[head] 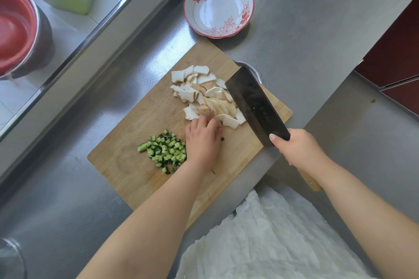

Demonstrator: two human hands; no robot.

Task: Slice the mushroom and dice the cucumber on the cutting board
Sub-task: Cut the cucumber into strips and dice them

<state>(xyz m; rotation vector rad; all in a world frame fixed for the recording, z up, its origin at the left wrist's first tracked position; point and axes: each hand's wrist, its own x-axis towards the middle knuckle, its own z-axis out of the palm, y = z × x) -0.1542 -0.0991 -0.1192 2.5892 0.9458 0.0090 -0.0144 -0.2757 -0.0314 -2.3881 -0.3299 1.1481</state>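
Cucumber: already diced, heaped at the left of the board, away from the blade.
Left hand: fingers curled together on the mushroom slices, steadying them.
Cleaver: beside the slices, ready to cut.
Right hand: clamped on its handle.

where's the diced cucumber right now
In the head view, the diced cucumber sits in a small pile on the near-left part of the cutting board, just left of the left hand and nearer than the mushroom slices.
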